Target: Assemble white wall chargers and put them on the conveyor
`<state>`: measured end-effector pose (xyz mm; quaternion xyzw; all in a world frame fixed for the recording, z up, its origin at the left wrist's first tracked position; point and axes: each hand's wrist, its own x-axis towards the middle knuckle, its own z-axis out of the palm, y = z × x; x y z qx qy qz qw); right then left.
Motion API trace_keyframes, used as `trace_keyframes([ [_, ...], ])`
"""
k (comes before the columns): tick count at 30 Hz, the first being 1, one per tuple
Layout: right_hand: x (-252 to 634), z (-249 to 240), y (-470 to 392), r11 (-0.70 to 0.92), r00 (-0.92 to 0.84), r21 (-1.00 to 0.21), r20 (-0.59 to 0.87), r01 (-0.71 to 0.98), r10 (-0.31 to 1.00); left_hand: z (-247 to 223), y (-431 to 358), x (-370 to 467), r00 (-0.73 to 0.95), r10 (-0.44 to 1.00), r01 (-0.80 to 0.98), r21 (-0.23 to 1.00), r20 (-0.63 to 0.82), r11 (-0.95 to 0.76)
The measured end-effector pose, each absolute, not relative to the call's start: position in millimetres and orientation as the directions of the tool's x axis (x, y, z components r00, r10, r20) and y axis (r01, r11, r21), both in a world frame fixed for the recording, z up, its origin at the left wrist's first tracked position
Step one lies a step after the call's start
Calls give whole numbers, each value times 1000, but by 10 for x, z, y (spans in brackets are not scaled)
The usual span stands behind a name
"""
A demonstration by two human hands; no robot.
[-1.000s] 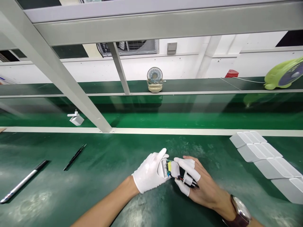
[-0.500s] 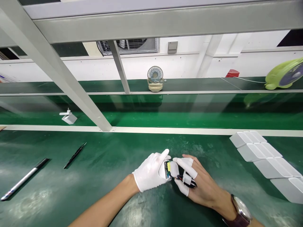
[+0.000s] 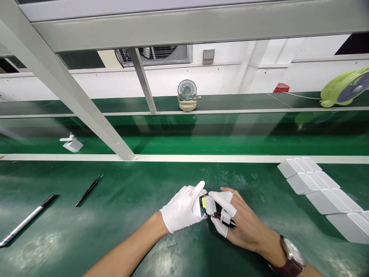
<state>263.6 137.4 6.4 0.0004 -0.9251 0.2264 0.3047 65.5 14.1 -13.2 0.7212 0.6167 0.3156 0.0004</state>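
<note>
My left hand [image 3: 184, 207], in a white glove, is closed round the left end of a small white electronic device [image 3: 210, 205]. A green circuit board with a yellow part [image 3: 204, 202] shows at its open end. From the right, my right hand [image 3: 240, 215], with white covers on some fingers and a watch at the wrist, pinches the same device. Black and red wires and a small white block [image 3: 225, 217] lie under its fingers. Part of the device is hidden by both hands.
Several white plastic housings [image 3: 325, 186] stand in a slanting row at the right. Black tweezers [image 3: 89, 191] and a silver and black tool [image 3: 29, 220] lie at the left. Beyond the pale rail are a white part [image 3: 72, 144], a small fan [image 3: 187, 94] and a green fan [image 3: 343, 88].
The view has shifted slightly, and the white part beyond the rail has moved left. Both hands keep nearly the same hold on the device.
</note>
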Motion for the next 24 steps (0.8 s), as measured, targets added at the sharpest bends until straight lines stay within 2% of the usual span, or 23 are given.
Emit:
trace_keyframes([
  [16,2643,64,1394,890,-839,-435,528,-135,130,-35,145,737,-32,939,924,369,341,-103],
  [24,2637,62,1395,892,-819,-424,560,-154,125,-61,130,731,-49,941,921,380,334,-86],
])
